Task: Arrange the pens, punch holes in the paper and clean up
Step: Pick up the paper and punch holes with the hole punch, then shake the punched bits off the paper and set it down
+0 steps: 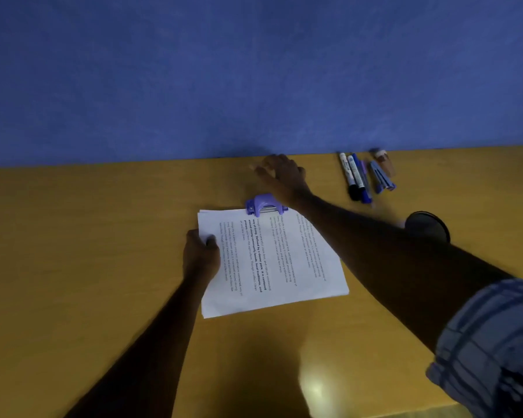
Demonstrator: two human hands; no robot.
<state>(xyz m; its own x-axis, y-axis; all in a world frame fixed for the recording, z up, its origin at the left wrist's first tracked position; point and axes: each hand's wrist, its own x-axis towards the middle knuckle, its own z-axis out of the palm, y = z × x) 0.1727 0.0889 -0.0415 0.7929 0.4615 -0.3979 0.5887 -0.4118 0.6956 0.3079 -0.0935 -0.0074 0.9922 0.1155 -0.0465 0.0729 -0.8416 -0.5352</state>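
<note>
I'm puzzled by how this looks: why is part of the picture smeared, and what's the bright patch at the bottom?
Head view: the right hand is motion-blurred, the pens soft; glare on the desk; wide-angle lens bows the desk edge.

Wide free table at 9 o'clock of the paper, also at 6 o'clock. At 12 o'clock, blocked by the hole punch, with the blue wall just behind. At 2 o'clock, crowded: pens, stapler, small bottle. At 3 o'clock, a dark round object.
</note>
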